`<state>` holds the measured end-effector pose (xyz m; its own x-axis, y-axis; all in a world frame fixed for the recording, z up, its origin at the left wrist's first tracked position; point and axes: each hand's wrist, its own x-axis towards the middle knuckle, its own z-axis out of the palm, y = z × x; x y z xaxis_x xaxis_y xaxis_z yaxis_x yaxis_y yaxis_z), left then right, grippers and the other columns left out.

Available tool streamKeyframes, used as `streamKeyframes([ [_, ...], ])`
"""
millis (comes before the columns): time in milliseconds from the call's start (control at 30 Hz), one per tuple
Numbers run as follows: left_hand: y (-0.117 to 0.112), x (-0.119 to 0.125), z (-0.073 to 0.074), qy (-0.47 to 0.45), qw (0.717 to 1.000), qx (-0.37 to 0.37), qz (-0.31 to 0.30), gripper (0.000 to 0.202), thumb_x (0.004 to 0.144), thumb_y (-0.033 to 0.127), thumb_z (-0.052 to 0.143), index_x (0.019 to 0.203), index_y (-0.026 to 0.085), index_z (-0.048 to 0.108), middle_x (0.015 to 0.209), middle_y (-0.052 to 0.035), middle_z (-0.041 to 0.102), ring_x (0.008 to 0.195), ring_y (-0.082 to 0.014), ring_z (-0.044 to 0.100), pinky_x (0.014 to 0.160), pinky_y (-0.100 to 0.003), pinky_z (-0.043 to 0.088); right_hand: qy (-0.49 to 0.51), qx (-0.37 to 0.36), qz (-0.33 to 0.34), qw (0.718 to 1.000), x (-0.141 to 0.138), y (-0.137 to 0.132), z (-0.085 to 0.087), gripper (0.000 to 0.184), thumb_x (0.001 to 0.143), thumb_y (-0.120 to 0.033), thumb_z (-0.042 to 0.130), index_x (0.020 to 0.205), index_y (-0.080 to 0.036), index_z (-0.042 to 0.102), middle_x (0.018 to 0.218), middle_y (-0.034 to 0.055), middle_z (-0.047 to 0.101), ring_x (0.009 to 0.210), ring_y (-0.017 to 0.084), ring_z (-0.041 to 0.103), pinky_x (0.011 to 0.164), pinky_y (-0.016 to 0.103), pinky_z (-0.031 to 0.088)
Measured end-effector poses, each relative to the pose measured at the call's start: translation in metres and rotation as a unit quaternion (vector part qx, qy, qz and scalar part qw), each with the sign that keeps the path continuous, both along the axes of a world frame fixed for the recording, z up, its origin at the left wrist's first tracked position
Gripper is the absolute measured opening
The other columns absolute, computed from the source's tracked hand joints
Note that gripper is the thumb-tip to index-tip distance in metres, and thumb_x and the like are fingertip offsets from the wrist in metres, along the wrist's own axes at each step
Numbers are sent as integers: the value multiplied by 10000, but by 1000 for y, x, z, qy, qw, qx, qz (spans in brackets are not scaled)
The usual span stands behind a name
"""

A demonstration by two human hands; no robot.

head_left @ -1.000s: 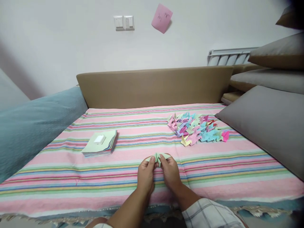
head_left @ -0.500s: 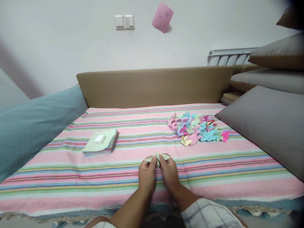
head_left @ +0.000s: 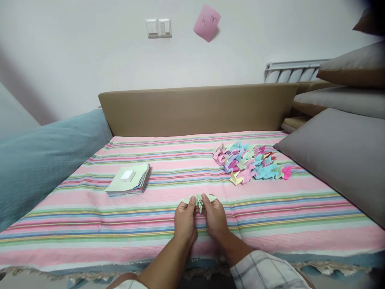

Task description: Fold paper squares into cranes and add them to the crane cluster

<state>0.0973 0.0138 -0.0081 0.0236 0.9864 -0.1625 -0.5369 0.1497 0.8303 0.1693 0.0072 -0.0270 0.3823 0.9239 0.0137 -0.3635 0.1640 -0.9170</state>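
A pale green origami crane (head_left: 199,202) is held between my two hands, low in the middle of the head view. My left hand (head_left: 185,218) pinches one wing between thumb and fingers. On the other wing, my right hand (head_left: 215,218) has the same kind of pinch. Both wings stick out sideways past the thumbs, and the folded middle shows between them. My fingertips beneath the paper are mostly hidden. Beyond my right hand lies a cluster of folded paper cranes (head_left: 248,162) in pink, blue, green, yellow and purple.
A stack of coloured paper sheets (head_left: 116,185) lies to the left, with a small white box (head_left: 127,176) on top. Striped cloth (head_left: 168,160) covers the seat. Grey cushions (head_left: 337,148) stand at the right, a blue-covered armrest (head_left: 54,148) at the left, a brown backrest (head_left: 195,112) behind.
The crane's wings are spread wider and flatter, and more of its middle shows between my thumbs. My hands have moved slightly apart. The rest of the scene shifts only a little with the camera.
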Motion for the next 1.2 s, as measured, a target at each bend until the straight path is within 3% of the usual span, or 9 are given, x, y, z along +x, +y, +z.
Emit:
streamKeyframes([
  [200, -1, -2, 7, -61, 996, -50, -33, 352, 560, 357, 802, 716, 121, 592, 575, 19, 603, 487, -68, 522, 498, -191, 423, 118, -40, 19, 992, 0, 3, 1, 339, 653, -485, 695, 668, -179, 550, 505, -43, 505, 463, 101, 448, 463, 241, 367],
  [533, 5, -5, 0, -105, 989, -76, -68, 274, 653, 303, 756, 779, 97, 626, 594, -31, 643, 504, -110, 588, 470, -204, 467, 217, -50, 63, 973, 2, -1, 15, 341, 602, -405, 770, 697, -149, 567, 484, -60, 483, 431, 61, 418, 423, 186, 331],
  [800, 7, -6, 0, -100, 989, -91, -58, 219, 676, 251, 739, 767, 97, 613, 580, -26, 630, 482, -99, 574, 454, -189, 471, 208, -66, 63, 974, 2, 2, 12, 360, 588, -419, 775, 662, -158, 539, 456, -68, 468, 419, 61, 418, 411, 181, 324],
  [933, 6, -7, 4, -88, 992, -87, -40, 229, 688, 271, 722, 774, 85, 619, 628, -51, 653, 495, -112, 589, 459, -203, 483, 177, -60, 72, 980, 6, 2, 11, 363, 631, -460, 736, 708, -163, 544, 529, -47, 529, 439, 70, 445, 421, 192, 358],
  [1200, 8, -15, 9, -37, 993, -109, -1, 199, 702, 268, 713, 742, 96, 621, 582, -29, 625, 505, -87, 584, 469, -166, 477, 117, -40, 13, 992, 16, 6, 10, 374, 677, -502, 679, 821, -191, 529, 627, -45, 521, 510, 80, 475, 433, 179, 374],
])
